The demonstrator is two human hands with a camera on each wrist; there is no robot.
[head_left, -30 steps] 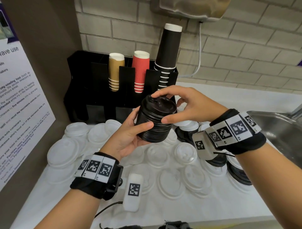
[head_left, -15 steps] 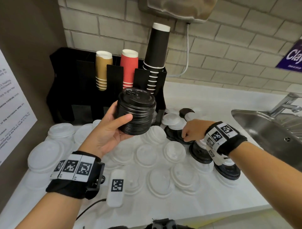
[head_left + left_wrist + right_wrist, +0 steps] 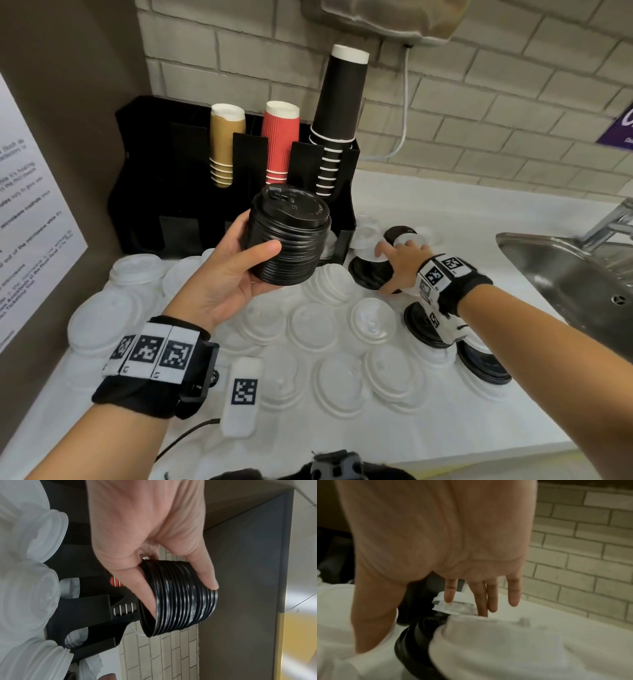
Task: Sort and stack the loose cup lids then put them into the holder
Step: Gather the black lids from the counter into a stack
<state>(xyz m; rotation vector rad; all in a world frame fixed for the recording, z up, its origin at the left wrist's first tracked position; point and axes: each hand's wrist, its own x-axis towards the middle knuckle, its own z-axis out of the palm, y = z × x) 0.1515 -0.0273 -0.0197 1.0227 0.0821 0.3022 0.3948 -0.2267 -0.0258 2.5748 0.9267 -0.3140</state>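
My left hand (image 3: 255, 250) grips a tall stack of black lids (image 3: 289, 240) from the side, thumb in front, and holds it upright above the counter in front of the black holder (image 3: 144, 178). In the left wrist view the stack (image 3: 181, 599) sits between thumb and fingers. My right hand (image 3: 388, 270) is down on the counter right of the holder. Its straight, spread fingers (image 3: 448, 595) rest on small white lids (image 3: 453, 606) lying over a black lid (image 3: 368, 274). Many loose white lids (image 3: 313, 325) cover the counter.
Stacks of brown cups (image 3: 224, 144), red cups (image 3: 279, 140) and black cups (image 3: 337, 113) stand in the holder. More black lids (image 3: 421, 329) lie under my right wrist. A steel sink (image 3: 565, 274) is at the right and a poster panel (image 3: 30, 212) at the left.
My right hand left the top of the black stack and dropped right to the lids beside the holder. The left hand still holds the stack up.
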